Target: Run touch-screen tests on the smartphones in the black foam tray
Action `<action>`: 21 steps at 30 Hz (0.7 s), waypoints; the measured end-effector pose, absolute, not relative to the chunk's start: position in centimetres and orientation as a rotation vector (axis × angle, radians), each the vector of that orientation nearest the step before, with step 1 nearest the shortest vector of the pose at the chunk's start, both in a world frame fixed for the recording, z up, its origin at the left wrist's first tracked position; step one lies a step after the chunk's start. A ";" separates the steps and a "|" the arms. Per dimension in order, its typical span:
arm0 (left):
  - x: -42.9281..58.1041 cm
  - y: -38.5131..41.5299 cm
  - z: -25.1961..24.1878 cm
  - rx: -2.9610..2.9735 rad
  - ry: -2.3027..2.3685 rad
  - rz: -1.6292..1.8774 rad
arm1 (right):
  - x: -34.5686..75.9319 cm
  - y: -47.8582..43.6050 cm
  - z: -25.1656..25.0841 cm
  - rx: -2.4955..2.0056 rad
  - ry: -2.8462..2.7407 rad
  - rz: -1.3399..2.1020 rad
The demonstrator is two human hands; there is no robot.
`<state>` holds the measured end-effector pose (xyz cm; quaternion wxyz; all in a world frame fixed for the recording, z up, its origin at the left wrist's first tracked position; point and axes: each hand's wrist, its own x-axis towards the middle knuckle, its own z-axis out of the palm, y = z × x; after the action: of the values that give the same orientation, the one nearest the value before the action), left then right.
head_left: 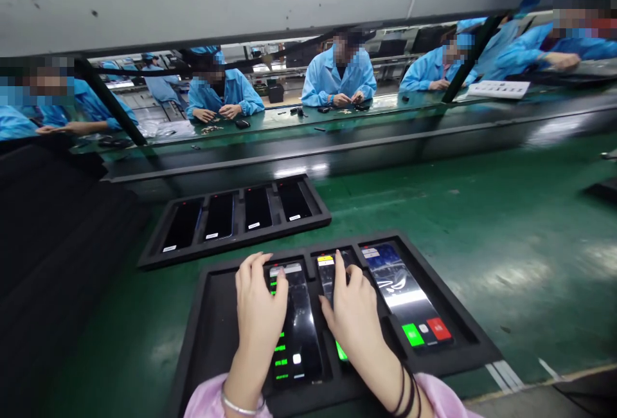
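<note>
Three smartphones lie face up, screens lit, in a black foam tray [463, 357] in front of me. Over the left phone [304, 315], which shows green text, my left hand [260, 302] has its thumb against the upper screen and its fingers stretched along the upper left side. My right hand [354, 312] is above the middle phone [326, 280]. Its index finger points out at the upper screen, with the thumb apart at the left side; that hand covers much of the phone. The right phone [402, 296] shows a green and a red block, untouched by either hand.
Behind it, a second black tray [236, 247] holds several dark-screened phones. Black stacked material [58, 238] rises at the left. Across the green bench [506, 225], beyond a low ledge, people in blue coats [340, 74] handle small parts. A grey beam [216, 9] crosses overhead.
</note>
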<state>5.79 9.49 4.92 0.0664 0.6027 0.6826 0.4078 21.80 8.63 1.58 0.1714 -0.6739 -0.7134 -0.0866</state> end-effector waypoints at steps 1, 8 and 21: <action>5.8 9.5 5.0 1.813 2.052 1.239 | 21.8 8.5 1.6 -1.918 -2.024 -0.264; 5.4 9.6 5.0 1.769 2.030 1.322 | 21.8 8.3 1.6 -1.888 -2.009 -0.295; 0.6 2.3 4.7 2.206 1.837 1.212 | 33.0 3.2 2.8 -1.414 -1.916 -0.157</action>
<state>0.56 2.32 4.73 0.0128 0.7078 0.5896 0.3889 33.02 3.20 2.77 0.3686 -0.5509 -0.7462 -0.0611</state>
